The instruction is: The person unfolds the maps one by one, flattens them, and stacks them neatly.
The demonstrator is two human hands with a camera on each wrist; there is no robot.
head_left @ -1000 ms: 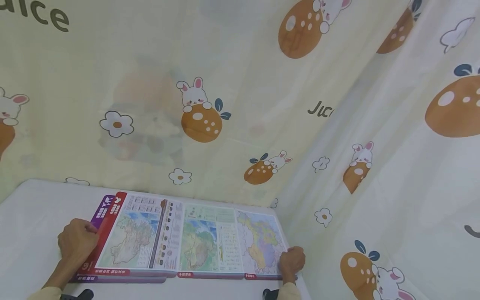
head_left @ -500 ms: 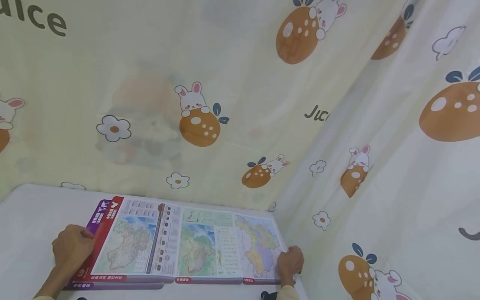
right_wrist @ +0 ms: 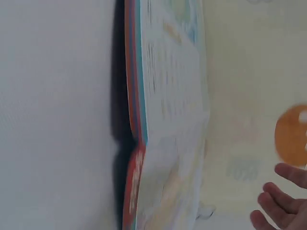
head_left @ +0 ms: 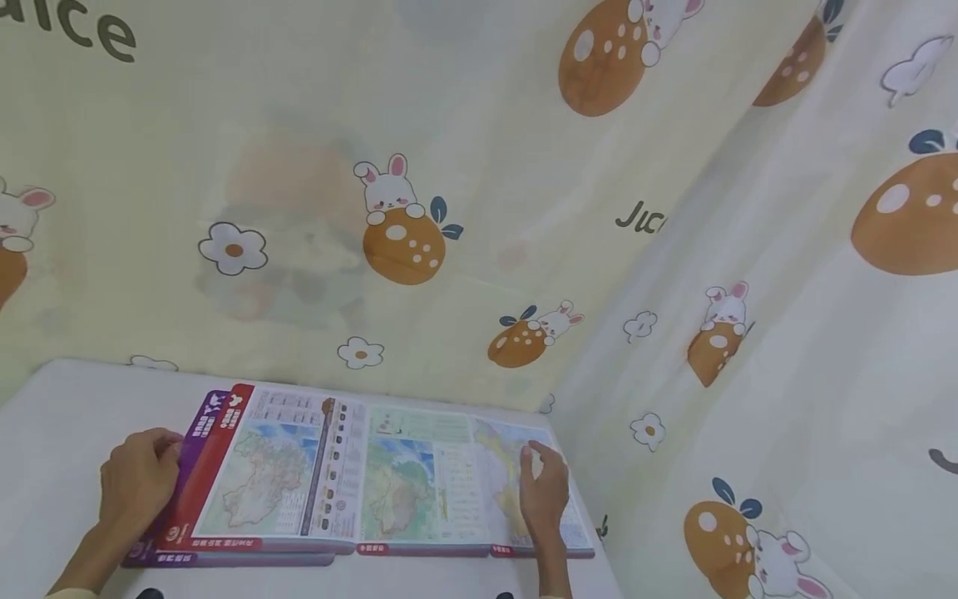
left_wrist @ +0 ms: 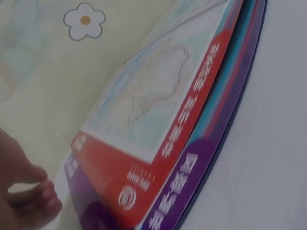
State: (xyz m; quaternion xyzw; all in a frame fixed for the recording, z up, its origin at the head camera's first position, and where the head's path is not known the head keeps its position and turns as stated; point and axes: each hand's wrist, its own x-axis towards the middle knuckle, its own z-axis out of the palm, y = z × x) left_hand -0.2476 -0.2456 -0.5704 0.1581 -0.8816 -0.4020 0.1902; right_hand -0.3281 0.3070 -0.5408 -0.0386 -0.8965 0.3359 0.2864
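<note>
A fold-out map with a red border (head_left: pixel 262 487) lies spread open on the table, its coloured map panels facing up. Under it, a second fold-out with a purple border (head_left: pixel 207 423) sticks out at the left and along the front. My left hand (head_left: pixel 138 478) is beside their left edge, fingers loosely bent; the left wrist view shows the thumb and fingertips (left_wrist: pixel 50 199) apart from the purple corner, with nothing between them. Over the right-hand map panel hovers my right hand (head_left: pixel 545 491), fingers loosely spread and holding nothing, as the right wrist view also shows.
The white table (head_left: pixel 82 416) extends to the left of the fold-outs and in front of them. A curtain printed with rabbits (head_left: pixel 389 195) and flowers hangs right behind the table and along its right side.
My right hand has left the right edge of the fold-out and moved left over its last panel. My left hand has drawn slightly off the left edge. The fold-outs lie much as before.
</note>
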